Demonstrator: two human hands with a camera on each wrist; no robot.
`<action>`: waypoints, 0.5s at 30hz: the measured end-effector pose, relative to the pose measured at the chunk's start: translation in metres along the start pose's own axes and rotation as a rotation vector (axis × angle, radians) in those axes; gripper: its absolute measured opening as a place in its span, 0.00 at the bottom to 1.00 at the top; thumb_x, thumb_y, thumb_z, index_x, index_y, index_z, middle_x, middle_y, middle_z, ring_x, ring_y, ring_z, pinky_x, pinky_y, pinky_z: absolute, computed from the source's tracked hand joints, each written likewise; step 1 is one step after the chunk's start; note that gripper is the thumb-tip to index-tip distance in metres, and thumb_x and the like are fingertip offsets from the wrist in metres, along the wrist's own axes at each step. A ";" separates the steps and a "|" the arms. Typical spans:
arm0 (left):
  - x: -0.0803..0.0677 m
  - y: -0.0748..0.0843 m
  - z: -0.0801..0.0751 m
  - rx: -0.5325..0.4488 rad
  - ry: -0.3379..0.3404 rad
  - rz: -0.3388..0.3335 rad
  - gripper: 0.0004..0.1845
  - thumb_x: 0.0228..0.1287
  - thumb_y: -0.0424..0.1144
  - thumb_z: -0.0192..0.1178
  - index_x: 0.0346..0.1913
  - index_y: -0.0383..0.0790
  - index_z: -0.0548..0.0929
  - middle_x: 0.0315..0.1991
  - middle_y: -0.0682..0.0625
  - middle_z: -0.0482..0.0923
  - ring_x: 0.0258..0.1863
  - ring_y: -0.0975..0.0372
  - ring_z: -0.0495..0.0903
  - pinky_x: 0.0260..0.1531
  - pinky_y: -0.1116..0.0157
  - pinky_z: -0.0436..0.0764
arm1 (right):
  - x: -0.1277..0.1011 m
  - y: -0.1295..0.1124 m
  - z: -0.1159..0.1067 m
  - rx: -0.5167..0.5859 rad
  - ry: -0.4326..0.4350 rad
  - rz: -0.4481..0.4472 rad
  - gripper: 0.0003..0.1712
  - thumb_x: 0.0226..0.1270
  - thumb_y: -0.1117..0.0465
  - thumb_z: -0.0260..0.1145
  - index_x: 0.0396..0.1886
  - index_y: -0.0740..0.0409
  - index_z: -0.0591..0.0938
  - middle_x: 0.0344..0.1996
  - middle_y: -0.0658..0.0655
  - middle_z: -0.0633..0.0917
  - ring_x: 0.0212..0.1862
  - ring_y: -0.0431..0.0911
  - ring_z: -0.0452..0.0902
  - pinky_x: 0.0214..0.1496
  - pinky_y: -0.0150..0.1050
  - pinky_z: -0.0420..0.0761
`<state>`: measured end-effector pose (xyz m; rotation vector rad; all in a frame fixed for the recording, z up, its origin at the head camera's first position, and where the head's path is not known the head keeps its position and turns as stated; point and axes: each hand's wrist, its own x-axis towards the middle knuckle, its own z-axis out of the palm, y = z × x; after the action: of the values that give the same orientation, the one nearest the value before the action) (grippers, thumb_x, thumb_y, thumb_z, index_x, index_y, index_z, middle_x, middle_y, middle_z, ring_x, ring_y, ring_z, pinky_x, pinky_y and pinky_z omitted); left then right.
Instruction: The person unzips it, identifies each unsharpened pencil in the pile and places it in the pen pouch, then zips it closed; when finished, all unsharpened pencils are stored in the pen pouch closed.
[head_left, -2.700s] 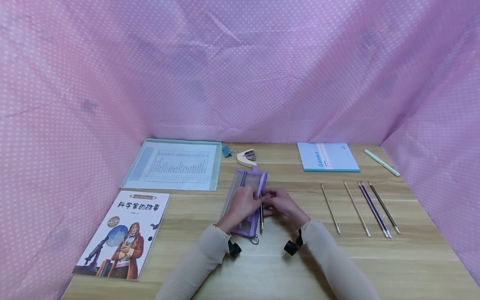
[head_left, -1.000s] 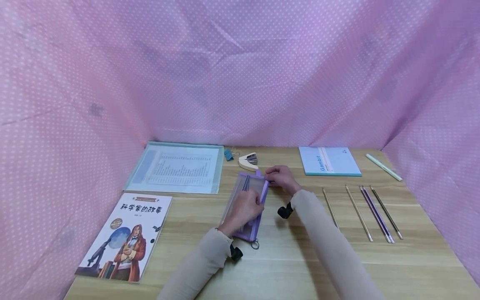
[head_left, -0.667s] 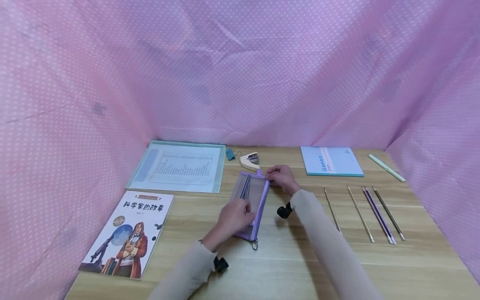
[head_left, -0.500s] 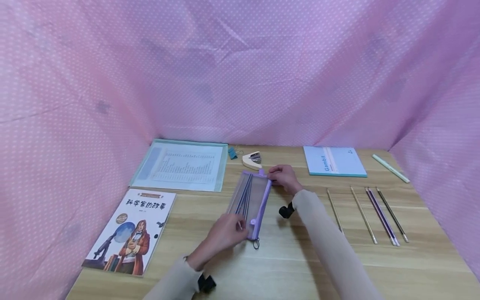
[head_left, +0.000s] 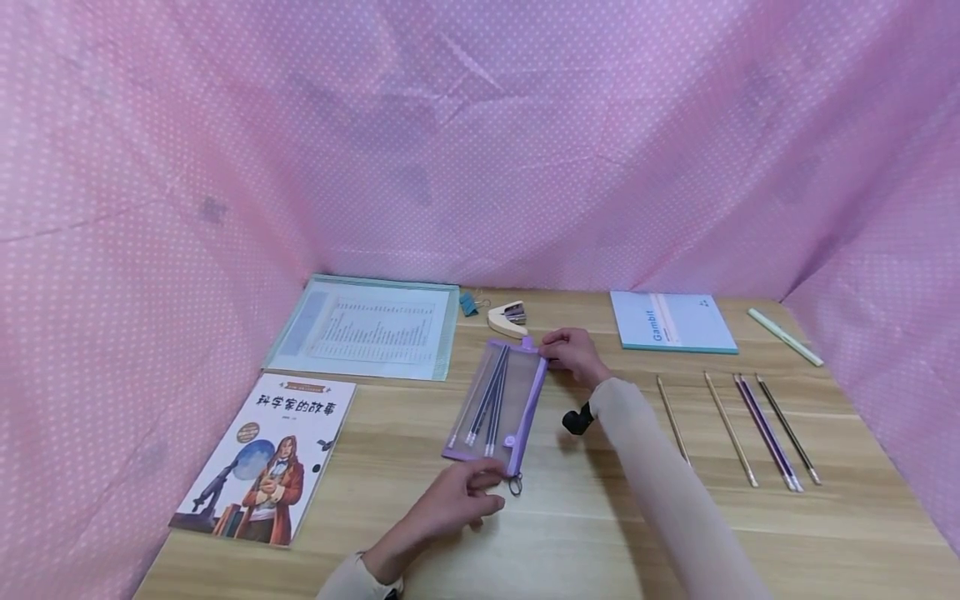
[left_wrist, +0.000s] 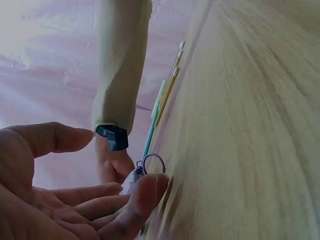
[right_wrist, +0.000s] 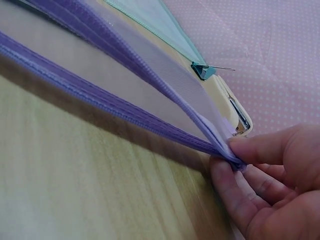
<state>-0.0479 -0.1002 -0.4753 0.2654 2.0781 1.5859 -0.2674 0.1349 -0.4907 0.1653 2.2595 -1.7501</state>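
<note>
A purple-trimmed mesh pencil case (head_left: 516,417) lies on the table with several dark striped pencils (head_left: 491,404) inside, their white eraser ends toward me. My right hand (head_left: 573,354) pinches its far right corner between thumb and fingers. The right wrist view shows this grip on the end of the zipper edge (right_wrist: 200,140), whose two sides gape apart. At the near end of the case is my left hand (head_left: 457,500), thumb spread from the fingers and nothing gripped. Its fingertips are close by the case's metal ring (left_wrist: 154,162) in the left wrist view.
A stapler-like cream tool (head_left: 507,318) and a teal binder clip (head_left: 468,304) sit beyond the case. Leftward lie a document folder (head_left: 450,333) and a picture-cover book (head_left: 270,467). On the right are several pencils (head_left: 722,425), a blue notebook (head_left: 673,321) and a pale green pen (head_left: 784,337).
The dark pencil seen earlier at the case's right edge no longer shows there. My right hand moved up to the far corner; my left hand slid down off the mesh to the near end.
</note>
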 end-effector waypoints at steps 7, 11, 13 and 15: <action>-0.004 -0.002 -0.008 -0.032 0.035 0.003 0.30 0.60 0.32 0.63 0.65 0.26 0.72 0.62 0.26 0.74 0.40 0.54 0.86 0.28 0.60 0.85 | -0.009 0.001 -0.006 -0.030 0.030 -0.008 0.17 0.63 0.72 0.66 0.52 0.73 0.79 0.35 0.54 0.83 0.31 0.37 0.80 0.36 0.30 0.86; -0.003 -0.005 -0.019 -0.051 0.068 -0.014 0.31 0.60 0.33 0.63 0.66 0.25 0.71 0.61 0.27 0.76 0.42 0.53 0.87 0.31 0.59 0.86 | -0.021 0.005 -0.018 -0.107 0.044 -0.018 0.16 0.61 0.71 0.67 0.48 0.72 0.80 0.35 0.54 0.82 0.32 0.37 0.79 0.35 0.29 0.85; -0.001 -0.006 -0.027 -0.065 0.077 -0.027 0.31 0.61 0.34 0.63 0.66 0.25 0.70 0.61 0.27 0.76 0.45 0.52 0.86 0.34 0.60 0.86 | -0.027 0.007 -0.026 -0.149 0.042 -0.023 0.15 0.60 0.71 0.68 0.47 0.71 0.81 0.36 0.56 0.83 0.32 0.38 0.78 0.35 0.30 0.85; 0.003 -0.006 -0.036 -0.071 0.081 -0.040 0.30 0.63 0.35 0.62 0.66 0.25 0.70 0.61 0.28 0.76 0.48 0.52 0.86 0.36 0.60 0.86 | -0.033 0.009 -0.032 -0.191 0.034 -0.024 0.15 0.59 0.71 0.68 0.46 0.70 0.81 0.38 0.57 0.83 0.33 0.39 0.78 0.35 0.30 0.84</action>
<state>-0.0678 -0.1311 -0.4752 0.1358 2.0687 1.6686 -0.2380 0.1710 -0.4819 0.1298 2.4460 -1.5422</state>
